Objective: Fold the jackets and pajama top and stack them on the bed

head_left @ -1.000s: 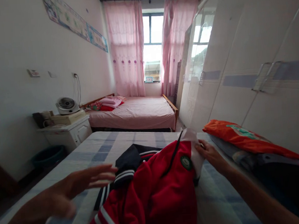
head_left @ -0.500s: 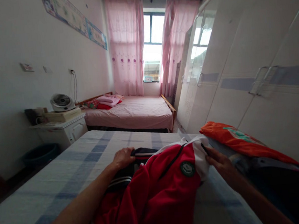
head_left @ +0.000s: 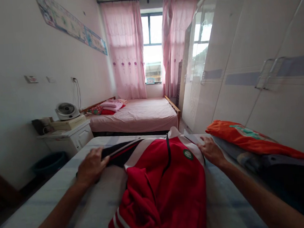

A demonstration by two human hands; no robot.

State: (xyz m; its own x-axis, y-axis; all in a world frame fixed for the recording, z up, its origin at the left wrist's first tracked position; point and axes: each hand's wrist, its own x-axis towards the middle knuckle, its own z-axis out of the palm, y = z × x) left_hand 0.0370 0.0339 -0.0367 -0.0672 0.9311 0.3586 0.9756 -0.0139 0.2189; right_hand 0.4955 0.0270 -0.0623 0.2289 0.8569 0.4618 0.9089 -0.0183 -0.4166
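A red, white and black zip-up jacket (head_left: 184,185) with a round green badge lies front up on the bed, its white collar towards the far edge. My left hand (head_left: 91,166) is closed on its dark sleeve, which is stretched out to the left. At the jacket's right shoulder, my right hand (head_left: 210,149) has its fingers closed on the white edge. The lower part of the jacket is bunched on the left, with white stripes showing on the red cloth. Under it is a pale sheet with blue bands (head_left: 108,198).
Folded clothes with an orange garment (head_left: 235,135) on top lie at the right. Behind stands another bed (head_left: 152,115) with pink bedding. A white cabinet (head_left: 77,134) carrying a fan (head_left: 67,110) and a bin (head_left: 50,163) are at the left; a white wardrobe (head_left: 254,49) lines the right.
My left hand has moved left, drawing the dark sleeve out sideways. The jacket has spread flatter, with collar and front showing more. My right hand has shifted slightly left along the shoulder.
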